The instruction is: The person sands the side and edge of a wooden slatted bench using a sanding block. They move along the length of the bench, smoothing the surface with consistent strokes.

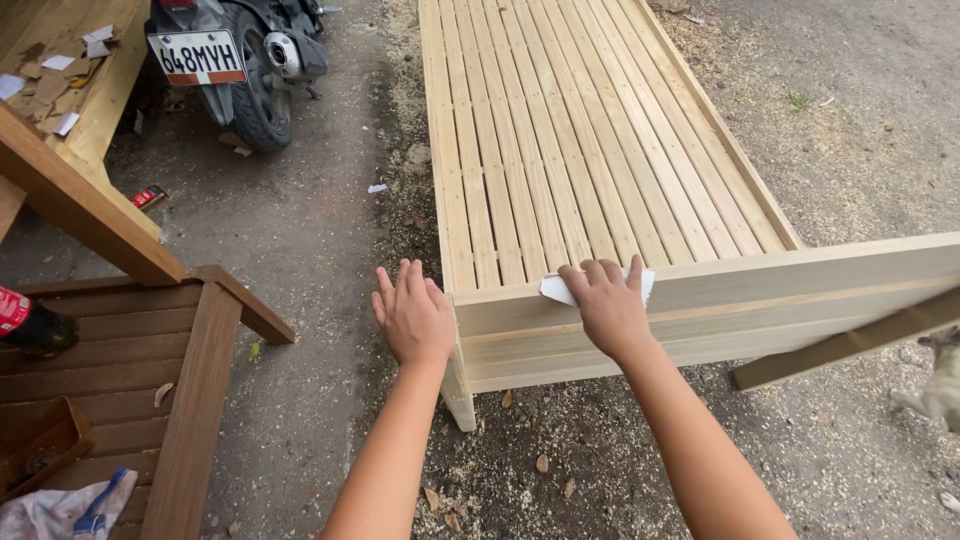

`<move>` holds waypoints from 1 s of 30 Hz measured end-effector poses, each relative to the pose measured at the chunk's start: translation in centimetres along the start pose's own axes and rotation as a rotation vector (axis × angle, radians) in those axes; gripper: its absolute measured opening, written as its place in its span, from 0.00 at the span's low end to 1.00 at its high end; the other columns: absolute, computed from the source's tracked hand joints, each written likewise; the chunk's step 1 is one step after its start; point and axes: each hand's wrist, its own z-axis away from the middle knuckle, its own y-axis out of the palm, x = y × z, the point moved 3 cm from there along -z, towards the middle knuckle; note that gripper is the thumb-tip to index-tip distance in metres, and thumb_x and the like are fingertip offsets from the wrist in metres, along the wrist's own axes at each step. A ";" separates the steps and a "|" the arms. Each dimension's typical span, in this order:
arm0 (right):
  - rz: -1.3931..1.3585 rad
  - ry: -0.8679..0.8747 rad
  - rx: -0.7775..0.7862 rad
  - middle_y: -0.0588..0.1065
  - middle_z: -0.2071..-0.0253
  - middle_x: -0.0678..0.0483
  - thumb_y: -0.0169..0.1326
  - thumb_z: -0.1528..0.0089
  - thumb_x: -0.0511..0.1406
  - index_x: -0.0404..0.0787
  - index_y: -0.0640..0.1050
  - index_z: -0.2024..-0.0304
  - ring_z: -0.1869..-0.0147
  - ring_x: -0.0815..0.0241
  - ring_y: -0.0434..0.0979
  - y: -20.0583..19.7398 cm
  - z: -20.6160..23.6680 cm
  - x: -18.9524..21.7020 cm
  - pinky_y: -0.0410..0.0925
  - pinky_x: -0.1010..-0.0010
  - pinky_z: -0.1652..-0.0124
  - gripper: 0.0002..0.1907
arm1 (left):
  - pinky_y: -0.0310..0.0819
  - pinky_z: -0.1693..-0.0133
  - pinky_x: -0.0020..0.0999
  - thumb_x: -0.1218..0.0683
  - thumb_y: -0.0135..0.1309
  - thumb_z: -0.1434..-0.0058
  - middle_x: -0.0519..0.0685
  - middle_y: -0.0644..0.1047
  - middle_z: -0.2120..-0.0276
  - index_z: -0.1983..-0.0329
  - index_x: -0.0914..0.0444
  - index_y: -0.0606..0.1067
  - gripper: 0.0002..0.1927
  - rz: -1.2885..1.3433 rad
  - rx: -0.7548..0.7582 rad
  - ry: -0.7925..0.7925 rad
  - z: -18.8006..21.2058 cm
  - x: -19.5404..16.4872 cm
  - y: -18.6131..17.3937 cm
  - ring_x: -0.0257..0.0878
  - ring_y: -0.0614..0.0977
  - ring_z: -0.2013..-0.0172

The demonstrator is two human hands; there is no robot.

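Sandpaper (556, 289), one pale sheet, lies pressed on the top edge of the end board of a bed frame (800, 290) made of light unfinished wood. The right hand (607, 305) covers most of the sheet; its grip is closed down over the paper, fingers curled over the board's upper edge, with a white corner of the sheet showing at either side of the hand. The left hand (411, 315) lies flat with its fingers together and straight against the near left corner of the same frame, holding nothing. Both forearms reach up from the bottom of the view.

The frame stands on sandy ground strewn with sawdust and a few dry leaves, and its many long slats (560, 130) run away from the person. One darker plank (850, 345) leans slantwise against the end board at right.

At left stands one brown slatted wooden piece (130, 350), and on it one red can (20, 318) lying on its side, a small brown tray (40, 440) and a crumpled cloth (70, 510). Above it is a second light-wood structure (75, 195) carrying paper scraps. One parked motorcycle (255, 60) shows its rear wheel at top left. At the far right edge, part of one pale furry animal (935, 390) is in view.
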 end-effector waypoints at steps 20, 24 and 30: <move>0.040 -0.164 0.083 0.58 0.26 0.45 0.48 0.35 0.35 0.50 0.58 0.27 0.24 0.38 0.57 2.3 -2.0 11.1 0.49 0.25 0.36 0.33 | 0.46 0.32 0.57 0.51 0.40 0.30 0.50 0.70 0.34 0.38 0.61 0.72 0.21 -0.020 0.009 -0.023 0.3 -0.2 0.1 0.56 0.59 0.28; -0.008 -0.207 -0.063 0.59 0.26 0.46 0.49 0.38 0.35 0.50 0.60 0.29 0.26 0.37 0.58 2.8 -1.7 13.1 0.48 0.23 0.38 0.34 | 0.47 0.31 0.58 0.51 0.40 0.30 0.51 0.71 0.35 0.39 0.61 0.73 0.21 -0.017 -0.005 -0.017 0.5 -0.1 -0.2 0.57 0.59 0.28; -0.005 -0.118 0.016 0.57 0.25 0.46 0.48 0.36 0.37 0.49 0.60 0.28 0.23 0.37 0.56 3.0 -1.6 13.0 0.45 0.23 0.36 0.33 | 0.48 0.32 0.58 0.51 0.42 0.32 0.51 0.73 0.36 0.41 0.61 0.74 0.20 -0.002 0.003 -0.032 0.3 -0.2 -0.1 0.57 0.61 0.30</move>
